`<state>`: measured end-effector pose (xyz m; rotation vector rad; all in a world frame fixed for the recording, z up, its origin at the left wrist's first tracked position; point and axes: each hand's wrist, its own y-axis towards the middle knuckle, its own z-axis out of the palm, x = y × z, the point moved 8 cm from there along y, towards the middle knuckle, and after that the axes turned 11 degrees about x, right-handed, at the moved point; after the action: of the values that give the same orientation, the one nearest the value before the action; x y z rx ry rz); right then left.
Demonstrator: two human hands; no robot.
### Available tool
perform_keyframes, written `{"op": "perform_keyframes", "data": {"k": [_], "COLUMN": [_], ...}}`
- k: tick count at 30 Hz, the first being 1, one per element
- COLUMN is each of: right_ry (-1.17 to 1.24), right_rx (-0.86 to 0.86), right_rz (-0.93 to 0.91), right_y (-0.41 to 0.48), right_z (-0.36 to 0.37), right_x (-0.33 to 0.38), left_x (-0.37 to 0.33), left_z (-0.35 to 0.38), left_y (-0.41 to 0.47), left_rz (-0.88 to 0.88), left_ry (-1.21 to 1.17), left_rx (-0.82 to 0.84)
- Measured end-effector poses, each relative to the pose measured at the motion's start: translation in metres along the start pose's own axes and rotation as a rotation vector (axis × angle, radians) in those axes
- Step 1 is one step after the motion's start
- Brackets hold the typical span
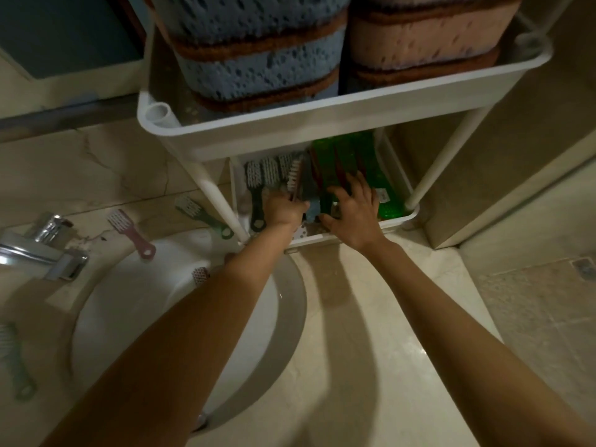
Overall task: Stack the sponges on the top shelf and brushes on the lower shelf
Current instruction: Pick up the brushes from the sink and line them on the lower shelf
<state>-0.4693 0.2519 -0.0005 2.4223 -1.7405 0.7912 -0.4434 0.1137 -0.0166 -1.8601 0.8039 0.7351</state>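
Note:
A white two-tier rack stands on the counter. Its top shelf (290,124) holds a stack of blue sponges (258,59) on the left and pink sponges (425,37) on the right. The lower shelf (400,217) holds grey brushes (263,172) lying on the left and green brushes (348,156) on the right. My left hand (283,209) is closed around a brush with white bristles (295,175) inside the lower shelf. My right hand (354,209) rests spread on the green brushes, fingers apart.
On the counter left of the rack lie a pink brush (130,232), a grey-green brush (203,216) and another green brush (14,362) near the left edge. A chrome tap (42,250) overhangs the white basin (161,301). A wall stands to the right.

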Motion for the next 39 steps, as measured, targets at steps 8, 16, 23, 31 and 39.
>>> {"op": "perform_keyframes", "data": {"k": [8, 16, 23, 31, 39], "right_ry": [0.028, 0.059, -0.085, 0.086, 0.800], "right_rx": [0.010, -0.241, -0.206, -0.203, 0.064], "right_rz": [0.019, -0.278, -0.349, -0.164, -0.039], "right_y": [0.001, -0.019, -0.018, -0.017, -0.014], "right_z": [-0.001, -0.031, -0.043, -0.048, -0.019], "right_x": [-0.003, 0.028, 0.043, 0.019, 0.028], "left_x": [0.000, -0.028, -0.055, -0.068, -0.016], "left_z": [0.003, -0.017, -0.022, -0.049, -0.019], "left_y": [0.000, -0.026, -0.056, -0.073, -0.059], "left_rz": [-0.030, 0.167, 0.252, 0.505, 0.129], "left_ry": [-0.122, 0.353, 0.792, 0.393, -0.272], "left_rx": [0.043, 0.088, 0.228, -0.156, 0.209]}}
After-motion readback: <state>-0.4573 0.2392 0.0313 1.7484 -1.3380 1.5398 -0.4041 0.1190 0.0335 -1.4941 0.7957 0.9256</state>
